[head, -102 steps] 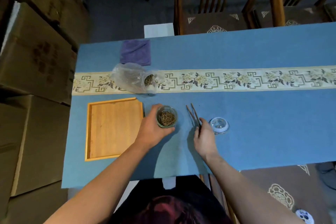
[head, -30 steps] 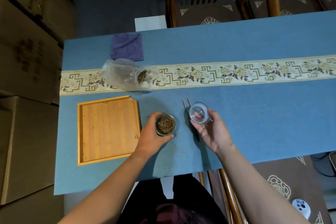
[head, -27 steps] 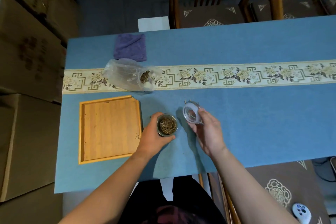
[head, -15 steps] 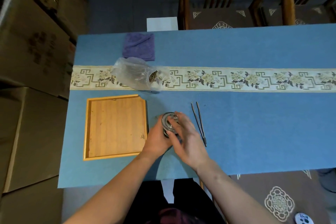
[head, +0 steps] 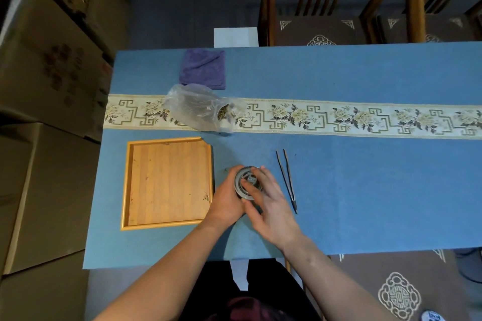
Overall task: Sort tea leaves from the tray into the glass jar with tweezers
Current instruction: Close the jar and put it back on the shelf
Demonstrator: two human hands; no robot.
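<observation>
We judge the sorting nearly finished: our left hand (head: pixel 226 200) grips the glass jar (head: pixel 241 194) beside the almost bare tray (head: pixel 167 182), our right hand (head: pixel 270 207) curls its fingers over the lid (head: pixel 246 183), and the tweezers (head: pixel 287 180) lie set aside

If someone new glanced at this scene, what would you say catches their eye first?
Most likely the two hands meeting at the table's near edge: the left hand grips the glass jar while the right hand holds its lid on top. Next, the wooden tray lying just left of the jar and the tweezers lying unheld just right of it, then the patterned runner crossing the blue tablecloth.
</observation>
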